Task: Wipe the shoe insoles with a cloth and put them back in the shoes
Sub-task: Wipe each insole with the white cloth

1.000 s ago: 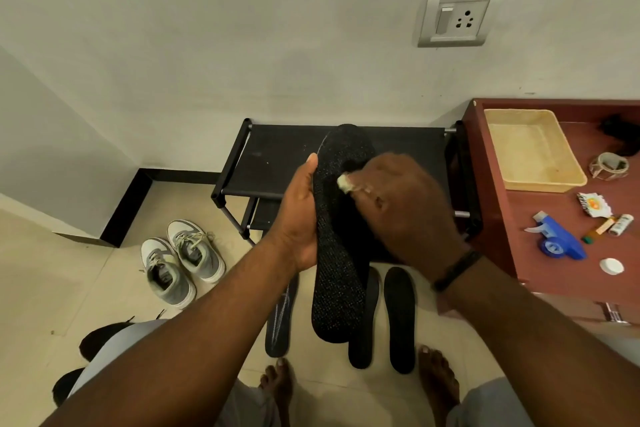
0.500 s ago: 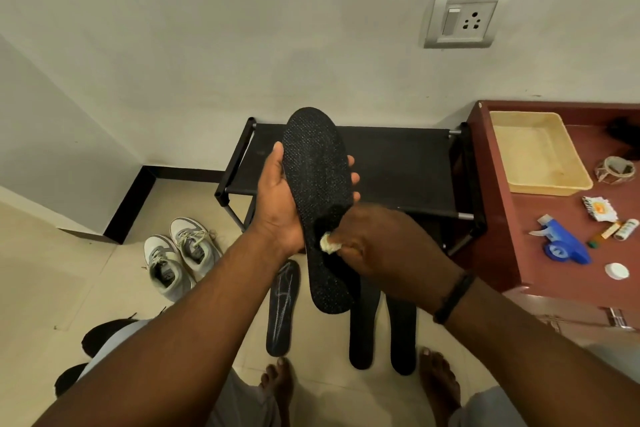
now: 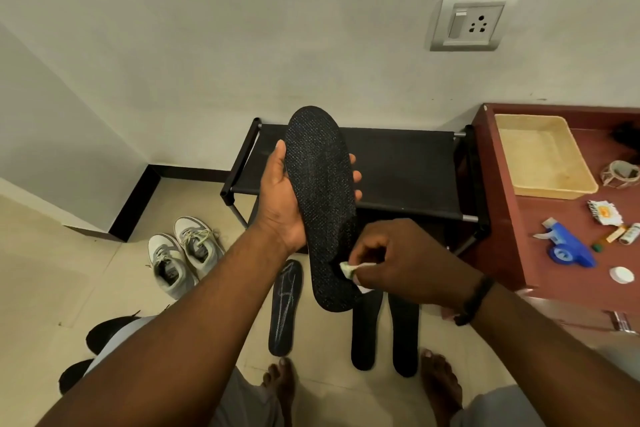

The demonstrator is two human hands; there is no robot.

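Cloth at the heel end of a held insole
The left hand (image 3: 280, 208) grips the insole (image 3: 320, 204) upright, its long axis running toe-up; the right hand (image 3: 405, 260) pinches the cloth (image 3: 347, 269) against its lower end, so wiping runs upward

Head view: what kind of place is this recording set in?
Most likely a home entryway or room corner used for shoes: a black shoe rack against the wall, grey sneakers on the tiled floor, and a wall socket above.
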